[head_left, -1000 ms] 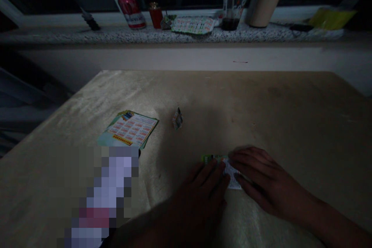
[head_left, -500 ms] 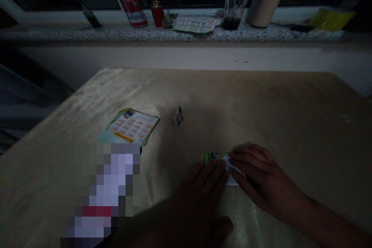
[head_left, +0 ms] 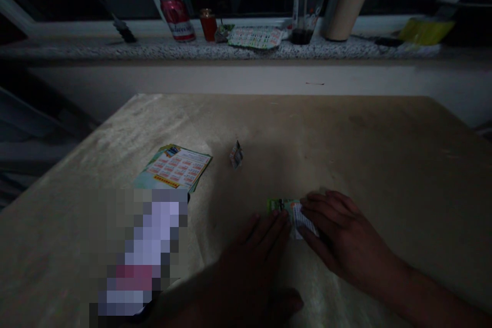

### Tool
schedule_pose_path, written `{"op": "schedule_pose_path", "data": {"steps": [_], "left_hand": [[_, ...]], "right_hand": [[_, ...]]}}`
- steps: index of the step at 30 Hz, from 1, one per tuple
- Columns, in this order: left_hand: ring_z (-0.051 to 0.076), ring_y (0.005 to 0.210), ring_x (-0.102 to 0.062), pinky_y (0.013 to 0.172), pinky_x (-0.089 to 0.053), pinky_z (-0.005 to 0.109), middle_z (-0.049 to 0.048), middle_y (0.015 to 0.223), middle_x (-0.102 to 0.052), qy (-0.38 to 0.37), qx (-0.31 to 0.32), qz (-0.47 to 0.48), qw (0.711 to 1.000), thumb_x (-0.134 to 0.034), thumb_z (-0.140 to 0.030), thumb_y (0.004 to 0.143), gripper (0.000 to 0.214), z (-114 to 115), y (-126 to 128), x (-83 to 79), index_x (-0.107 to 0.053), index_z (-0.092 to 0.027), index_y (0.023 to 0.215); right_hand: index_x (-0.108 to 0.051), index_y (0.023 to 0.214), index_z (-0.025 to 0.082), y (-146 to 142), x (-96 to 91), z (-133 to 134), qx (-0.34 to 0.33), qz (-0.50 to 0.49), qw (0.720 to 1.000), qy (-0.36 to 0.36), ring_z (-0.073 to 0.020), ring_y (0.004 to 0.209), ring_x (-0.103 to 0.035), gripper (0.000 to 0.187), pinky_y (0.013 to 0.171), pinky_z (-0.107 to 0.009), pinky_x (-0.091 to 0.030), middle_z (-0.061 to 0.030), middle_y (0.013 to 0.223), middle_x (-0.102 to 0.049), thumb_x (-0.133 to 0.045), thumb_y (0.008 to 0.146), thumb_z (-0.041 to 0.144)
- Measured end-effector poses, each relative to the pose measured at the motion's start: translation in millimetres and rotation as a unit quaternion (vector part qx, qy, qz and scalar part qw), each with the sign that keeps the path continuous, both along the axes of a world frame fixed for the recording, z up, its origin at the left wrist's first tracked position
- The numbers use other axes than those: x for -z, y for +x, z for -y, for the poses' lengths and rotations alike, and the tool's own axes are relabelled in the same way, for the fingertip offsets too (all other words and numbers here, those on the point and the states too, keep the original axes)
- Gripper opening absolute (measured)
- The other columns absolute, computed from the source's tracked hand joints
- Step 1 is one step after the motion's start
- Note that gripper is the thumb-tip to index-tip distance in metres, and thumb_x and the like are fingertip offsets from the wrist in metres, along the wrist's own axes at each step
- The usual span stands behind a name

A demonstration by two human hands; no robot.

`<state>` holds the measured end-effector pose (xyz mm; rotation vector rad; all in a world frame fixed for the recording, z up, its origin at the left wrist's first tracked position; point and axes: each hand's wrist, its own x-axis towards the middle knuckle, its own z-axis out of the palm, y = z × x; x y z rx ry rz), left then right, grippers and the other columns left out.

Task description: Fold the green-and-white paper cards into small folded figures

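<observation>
A small printed paper (head_left: 291, 211), green at its far end and white nearer me, lies on the beige table (head_left: 346, 154) near its front. My left hand (head_left: 257, 256) lies flat, fingers stretched, with the fingertips on the paper's left edge. My right hand (head_left: 342, 236) presses its spread fingers on the paper's right side. A tiny folded paper piece (head_left: 236, 155) stands a little beyond. A stack of printed leaflets (head_left: 175, 168) lies to the left.
A pixelated patch (head_left: 142, 251) covers the lower left. On the stone windowsill (head_left: 115, 48) behind stand a red can (head_left: 177, 18), a small red jar (head_left: 208, 24), a leaflet (head_left: 254, 37), a lidded drink cup (head_left: 307, 7) and a cardboard roll (head_left: 348, 0).
Both hands stay pressed on the paper and have shifted slightly toward me. More of the paper shows between the fingers now. The view tilted a little.
</observation>
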<state>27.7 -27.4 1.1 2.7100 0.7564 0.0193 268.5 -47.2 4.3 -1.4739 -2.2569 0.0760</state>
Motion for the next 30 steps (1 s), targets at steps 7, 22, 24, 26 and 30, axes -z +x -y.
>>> {"op": "schedule_pose_path", "data": {"steps": [7,22,24,26,30], "left_hand": [[0.034,0.154,-0.025,0.124,-0.027,0.053,0.0172,0.167,-0.021,-0.031,0.0,-0.002,1.0,-0.066,-0.056,0.088,0.095,-1.8,0.7,-3.2,-0.025,-0.008,0.159],[0.025,0.148,-0.039,0.122,-0.03,0.049,0.0072,0.161,-0.043,-0.009,-0.021,0.042,0.999,-0.049,-0.025,0.102,0.055,-13.3,-0.5,-3.1,-0.037,-0.018,0.155],[0.022,0.14,-0.047,0.116,-0.036,0.044,0.0046,0.153,-0.054,-0.001,-0.032,0.074,0.997,-0.046,-0.02,0.104,0.042,-18.2,3.8,-3.6,-0.05,-0.021,0.145],[0.023,0.129,-0.055,0.109,-0.041,0.044,0.0035,0.143,-0.062,-0.004,-0.042,0.098,0.994,-0.05,-0.021,0.104,0.031,-24.2,10.6,-4.3,-0.063,-0.024,0.132],[0.025,0.112,-0.059,0.1,-0.043,0.045,0.0034,0.12,-0.07,-0.048,-0.104,0.129,0.985,-0.063,-0.028,0.098,0.014,-37.1,23.8,-4.7,-0.077,-0.025,0.099]], "right_hand": [[-0.074,0.106,0.015,-8.6,0.2,-1.1,0.028,0.046,0.998,0.014,-0.0304,0.106,-0.067,0.029,0.107,-0.051,-0.043,-0.0102,0.108,-0.076,-0.063,0.095,0.039],[-0.073,0.105,0.022,-2.0,-0.1,-1.3,0.034,0.007,0.999,-0.012,-0.0279,0.112,-0.065,0.028,0.111,-0.05,-0.034,-0.006,0.116,-0.075,-0.068,0.092,0.046],[-0.072,0.106,0.022,-0.4,-1.1,-1.2,0.031,0.003,0.999,-0.02,-0.0284,0.112,-0.065,0.026,0.107,-0.049,-0.036,-0.0062,0.116,-0.075,-0.07,0.09,0.043],[-0.072,0.105,0.023,0.4,-2.0,-1.5,0.03,-0.002,0.999,-0.03,-0.0291,0.111,-0.065,0.025,0.105,-0.049,-0.037,-0.0063,0.114,-0.075,-0.072,0.088,0.042],[-0.072,0.104,0.024,0.5,-2.8,-2.6,0.032,-0.017,0.999,-0.038,-0.0291,0.107,-0.065,0.024,0.102,-0.049,-0.038,-0.0059,0.11,-0.075,-0.074,0.087,0.041]]}}
